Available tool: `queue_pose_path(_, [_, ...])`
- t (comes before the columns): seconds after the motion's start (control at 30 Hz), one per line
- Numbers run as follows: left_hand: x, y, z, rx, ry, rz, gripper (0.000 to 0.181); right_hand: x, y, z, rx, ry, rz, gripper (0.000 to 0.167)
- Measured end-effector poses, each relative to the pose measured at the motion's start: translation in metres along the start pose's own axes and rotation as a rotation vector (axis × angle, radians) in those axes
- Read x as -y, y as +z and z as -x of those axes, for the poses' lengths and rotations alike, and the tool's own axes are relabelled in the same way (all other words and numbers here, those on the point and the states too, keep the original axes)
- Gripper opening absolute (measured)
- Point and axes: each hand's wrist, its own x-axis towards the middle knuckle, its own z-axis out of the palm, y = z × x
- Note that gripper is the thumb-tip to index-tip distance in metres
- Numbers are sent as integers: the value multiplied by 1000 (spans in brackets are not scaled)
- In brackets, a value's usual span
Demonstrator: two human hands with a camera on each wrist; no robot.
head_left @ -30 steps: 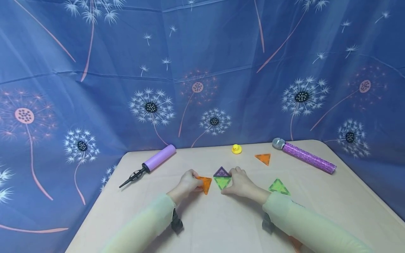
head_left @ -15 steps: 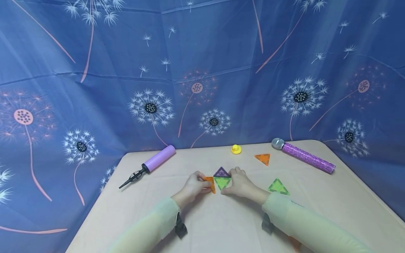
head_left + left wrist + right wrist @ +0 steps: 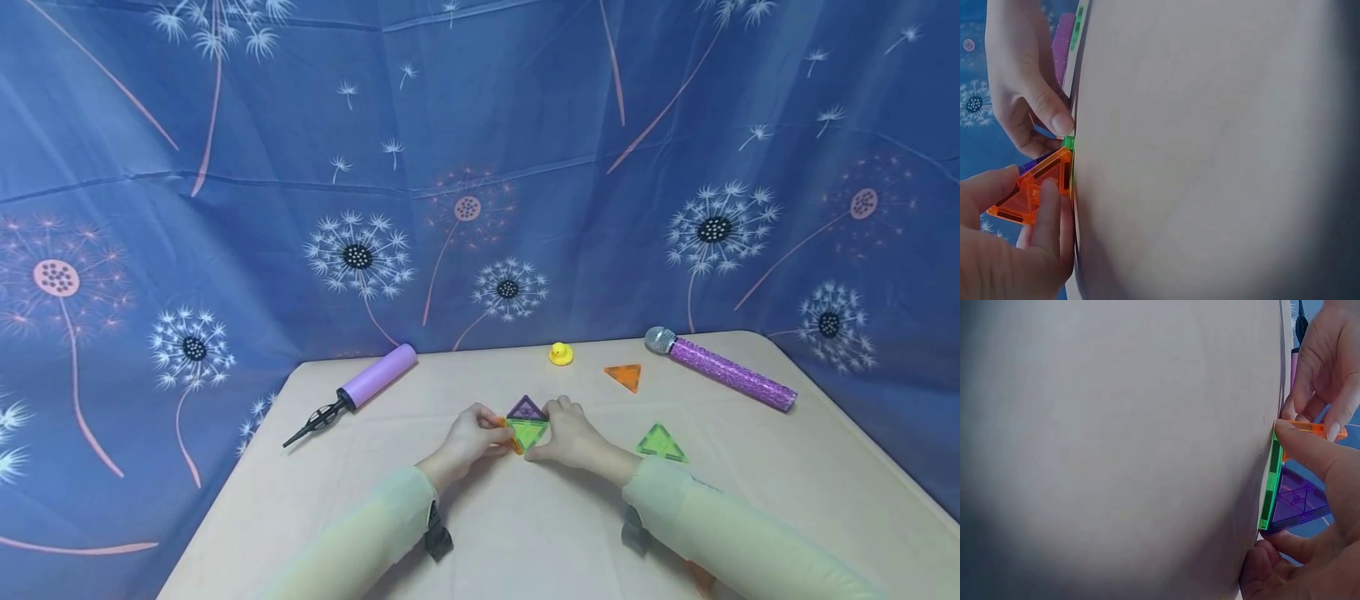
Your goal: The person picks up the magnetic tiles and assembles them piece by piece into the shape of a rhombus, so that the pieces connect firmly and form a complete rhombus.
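Observation:
A green triangular magnetic tile (image 3: pixel 527 432) lies flat at the middle of the table, with a purple triangular tile (image 3: pixel 1297 500) standing tilted along its far edge. My left hand (image 3: pixel 467 440) pinches an orange triangular tile (image 3: pixel 1012 204) between thumb and fingers. That orange tile is raised on edge at the left side of the green one, touching or nearly touching it. Across from it, my right hand (image 3: pixel 573 438) holds the green tile, thumb at its near corner and fingers at the far right corner beside the purple tile. Fingers partly cover the orange tile in the head view.
Another green triangle (image 3: pixel 662 443) lies right of my right hand. A flat orange triangle (image 3: pixel 624 377) and a yellow rubber duck (image 3: pixel 560 354) are farther back. A purple hand pump (image 3: pixel 378 375) lies left, a glittery purple microphone (image 3: pixel 731 375) right. One orange tile (image 3: pixel 701 577) shows beneath my right sleeve.
My left hand has moved right, bringing the orange tile from a gap away up to the green tile's left edge and tipping it upright. The right hand has stayed in place.

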Motion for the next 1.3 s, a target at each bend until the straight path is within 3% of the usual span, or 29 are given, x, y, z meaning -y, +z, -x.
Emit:
queue_pose_path(0.3, [-1, 8, -12, -29, 42, -159, 55, 0, 0, 0, 6, 6, -6, 79])
queue_pose_path(0.47, [-4, 11, -15, -54, 29, -257, 51, 0, 0, 1, 5, -8, -11, 76])
queue_pose_path(0.8, [-10, 14, -16, -63, 8, -337, 48, -1, 0, 0, 2, -8, -9, 74])
queue_pose_path(0.97, [-15, 10, -17, -30, 53, -455, 53, -3, -1, 0, 12, -20, -11, 75])
queue_pose_path(1.13, [-17, 7, -18, 70, 168, -531, 57, -7, -5, -1, 42, -55, -4, 76])
queue_pose_path(1.3, [-17, 7, -18, 127, 215, -604, 52, -9, -9, -1, 86, -64, -12, 76])
